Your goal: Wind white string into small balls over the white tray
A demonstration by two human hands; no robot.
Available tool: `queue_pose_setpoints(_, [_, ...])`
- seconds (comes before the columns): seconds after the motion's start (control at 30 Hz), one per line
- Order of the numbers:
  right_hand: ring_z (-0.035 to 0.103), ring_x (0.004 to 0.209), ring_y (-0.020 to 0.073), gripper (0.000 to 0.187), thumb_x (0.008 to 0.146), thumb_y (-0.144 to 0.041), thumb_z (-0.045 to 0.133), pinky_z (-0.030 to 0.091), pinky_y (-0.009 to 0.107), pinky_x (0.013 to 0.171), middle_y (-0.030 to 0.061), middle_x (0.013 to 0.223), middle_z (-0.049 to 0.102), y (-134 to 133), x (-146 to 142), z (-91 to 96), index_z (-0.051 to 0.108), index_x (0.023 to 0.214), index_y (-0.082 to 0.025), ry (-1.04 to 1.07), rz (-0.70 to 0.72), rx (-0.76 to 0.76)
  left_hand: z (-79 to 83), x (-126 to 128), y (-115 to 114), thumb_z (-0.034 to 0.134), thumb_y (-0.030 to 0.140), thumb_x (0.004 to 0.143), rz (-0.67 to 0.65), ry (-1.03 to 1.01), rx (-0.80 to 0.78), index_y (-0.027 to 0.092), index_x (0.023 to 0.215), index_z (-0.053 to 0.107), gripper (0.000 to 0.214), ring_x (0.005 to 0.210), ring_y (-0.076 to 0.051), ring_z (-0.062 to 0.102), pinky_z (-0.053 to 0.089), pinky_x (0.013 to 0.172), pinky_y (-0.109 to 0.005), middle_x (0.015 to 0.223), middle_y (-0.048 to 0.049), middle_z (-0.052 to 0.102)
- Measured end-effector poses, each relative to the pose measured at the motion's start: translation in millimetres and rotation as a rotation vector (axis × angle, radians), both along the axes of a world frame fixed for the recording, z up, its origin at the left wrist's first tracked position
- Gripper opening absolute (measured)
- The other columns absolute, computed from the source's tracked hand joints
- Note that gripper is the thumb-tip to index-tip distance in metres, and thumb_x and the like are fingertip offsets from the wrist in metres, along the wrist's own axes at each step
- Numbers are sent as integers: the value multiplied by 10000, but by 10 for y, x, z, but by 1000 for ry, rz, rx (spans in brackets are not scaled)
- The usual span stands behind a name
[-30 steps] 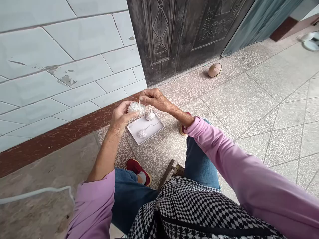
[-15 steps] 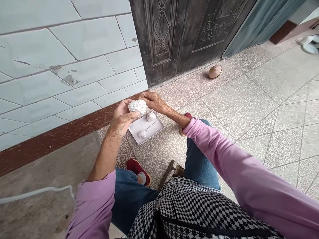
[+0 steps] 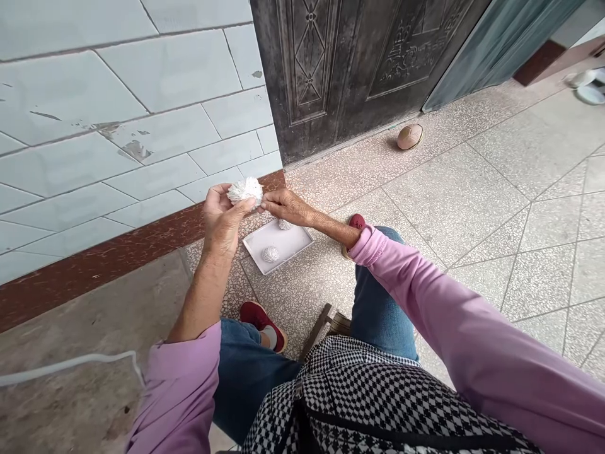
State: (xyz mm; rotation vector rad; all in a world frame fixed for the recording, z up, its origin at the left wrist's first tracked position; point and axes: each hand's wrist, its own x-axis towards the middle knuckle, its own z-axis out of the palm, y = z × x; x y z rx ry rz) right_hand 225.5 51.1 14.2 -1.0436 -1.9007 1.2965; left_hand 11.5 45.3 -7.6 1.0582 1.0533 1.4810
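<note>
My left hand [image 3: 222, 221] holds a white ruffled ball, like a pompom or paper flower [image 3: 246, 191], between thumb and fingers, above the tray. My right hand [image 3: 288, 207] is closed in a pinch at the ball's lower right edge; what lies between its fingertips is too small to make out. Below both hands a shallow white tray [image 3: 295, 243] rests on the speckled floor. In it sits a small white ball of wound strand [image 3: 271, 253] at the near side. A second white ball [image 3: 285, 224] lies at the far side, partly hidden by my right hand.
A tiled wall [image 3: 155, 82] with a dark red base strip stands at the left, a dark carved door [image 3: 350, 69] ahead. A deflated-looking ball [image 3: 409, 136] lies by the door. A white hose [image 3: 70, 362] lies at lower left. My shoes [image 3: 262, 321] flank the tray's near side.
Both hands have moved: the left shifts left and slightly up with the ruffled ball, which is now turned. My right hand has dropped from its top to its lower right edge.
</note>
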Motion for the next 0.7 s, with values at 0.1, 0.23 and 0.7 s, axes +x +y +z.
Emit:
queue_pose_setpoints(0.1, [553, 806, 172, 316, 1289, -77, 656, 408, 292, 757, -38, 771, 594, -71, 4, 60, 761, 1002, -156, -22, 79, 18, -45, -39, 64, 1203, 339, 501, 108, 76, 16, 283, 1145, 676, 834, 993, -269, 856, 739, 855, -368, 1086, -40, 888])
queue_pose_setpoints(0.23, [546, 811, 167, 324, 1305, -104, 684, 413, 297, 776, -26, 800, 622, -119, 40, 161, 772, 998, -162, -11, 67, 46, -84, -100, 108, 1206, 387, 509, 97, 184, 28, 287, 1129, 648, 840, 905, -231, 807, 676, 778, -322, 1024, -11, 837])
queue_pose_setpoints(0.7, [443, 767, 175, 468, 1253, -201, 830, 455, 269, 690, -33, 740, 520, 16, 193, 203, 632, 829, -223, 127, -80, 60, 101, -42, -12, 1167, 533, 567, -175, 445, -31, 300, 1091, 608, 801, 800, -214, 703, 557, 700, -332, 948, 7, 755])
